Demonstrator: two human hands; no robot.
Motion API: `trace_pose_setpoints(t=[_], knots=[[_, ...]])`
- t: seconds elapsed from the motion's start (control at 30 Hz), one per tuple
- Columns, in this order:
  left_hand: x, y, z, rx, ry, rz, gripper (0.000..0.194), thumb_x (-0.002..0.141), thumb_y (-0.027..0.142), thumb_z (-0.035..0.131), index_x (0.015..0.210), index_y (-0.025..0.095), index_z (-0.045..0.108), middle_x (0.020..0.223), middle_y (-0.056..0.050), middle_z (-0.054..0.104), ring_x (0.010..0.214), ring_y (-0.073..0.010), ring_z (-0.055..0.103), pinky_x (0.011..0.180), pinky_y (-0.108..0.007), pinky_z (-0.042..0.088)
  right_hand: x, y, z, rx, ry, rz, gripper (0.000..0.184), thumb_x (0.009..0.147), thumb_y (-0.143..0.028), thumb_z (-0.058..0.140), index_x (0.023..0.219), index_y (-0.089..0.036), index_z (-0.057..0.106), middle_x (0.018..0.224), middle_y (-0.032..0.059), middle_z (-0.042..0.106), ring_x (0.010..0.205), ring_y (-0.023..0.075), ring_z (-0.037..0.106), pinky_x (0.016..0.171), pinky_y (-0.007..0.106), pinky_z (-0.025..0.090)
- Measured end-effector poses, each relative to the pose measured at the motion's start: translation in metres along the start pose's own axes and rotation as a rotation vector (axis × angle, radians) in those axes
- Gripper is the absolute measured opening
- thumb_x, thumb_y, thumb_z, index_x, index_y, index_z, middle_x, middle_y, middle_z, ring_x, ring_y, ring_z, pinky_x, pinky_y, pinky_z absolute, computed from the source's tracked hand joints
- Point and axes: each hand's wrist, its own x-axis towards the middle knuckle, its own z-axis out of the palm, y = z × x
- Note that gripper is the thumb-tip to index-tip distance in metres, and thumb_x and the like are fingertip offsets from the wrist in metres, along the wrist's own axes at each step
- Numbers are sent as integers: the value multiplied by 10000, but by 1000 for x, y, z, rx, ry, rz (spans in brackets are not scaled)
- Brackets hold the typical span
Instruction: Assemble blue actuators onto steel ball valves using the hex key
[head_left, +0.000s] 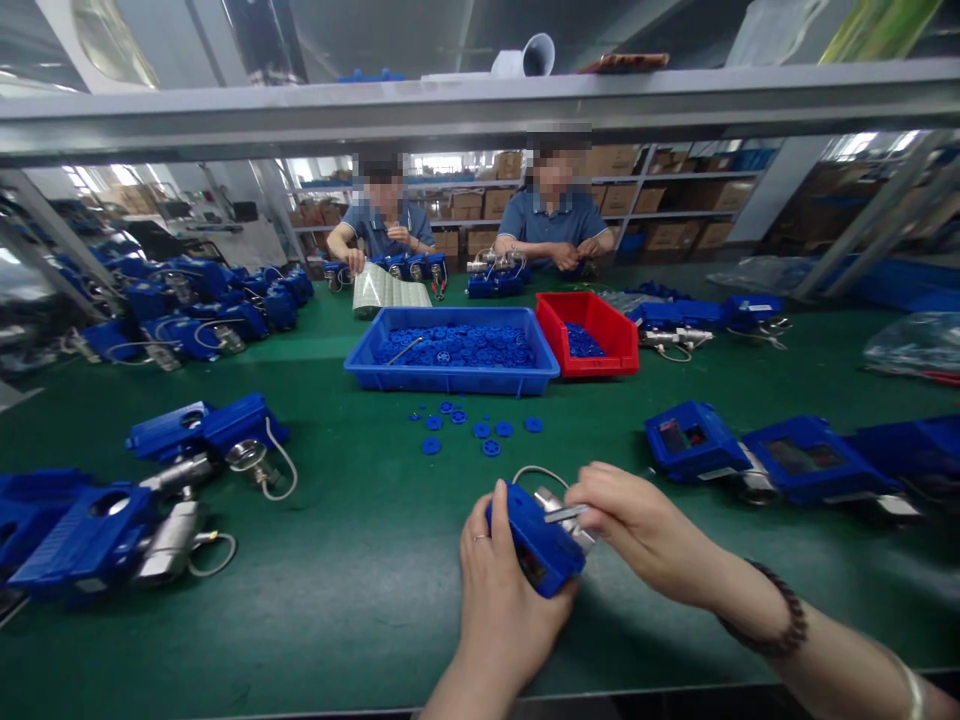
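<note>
My left hand is wrapped around a blue meter housing, tilted above the green table. A metal valve body with a thin pale cable sticks out from its far side. In the pinched fingers of my right hand is a slim metal tool, lying against the side of the housing. Its exact kind is not clear, and my fingers cover its rear end. Ahead of my hands lie several small blue plastic wheels.
A blue tray of wheels and a red bin stand ahead. More blue meters lie at left, others at right. Two co-workers sit opposite. A shelf beam crosses overhead.
</note>
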Motion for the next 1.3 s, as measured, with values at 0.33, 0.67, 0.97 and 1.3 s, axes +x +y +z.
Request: trace_pose_setpoints(t=[0.33,0.67,0.97,1.3], knots=[[11,-41,-63,-274,-624,86,1269,458,263,900,1478,267,146,1495,-137,255,1391,-341,215,1137,-562,213,25,23,18,-119,-408,-322,529,1031,-418,163,818,-161,574,730,38,503,688,167,408,642,293,302],[23,-48,-67,-371,-743,114,1203,502,619,797,1477,241,201,1503,-132,259,1383,-354,215,1139,-557,174,75,25,5,-245,-618,-882,406,1020,-211,234,860,-143,600,708,40,484,676,186,400,693,330,324],[21,-49,-64,-383,-689,96,1201,470,551,825,1469,245,232,1457,-122,297,1358,-356,248,1138,-549,180,64,42,20,-273,-497,-881,420,1030,-282,253,800,-162,583,667,32,489,629,180,388,628,322,292],[8,-34,-61,-324,-614,-30,1245,407,240,876,1465,286,222,1484,-92,249,1378,-351,189,1150,-546,141,6,18,44,-285,-202,-258,498,1046,-319,198,711,-170,535,611,29,485,567,160,387,552,294,235]])
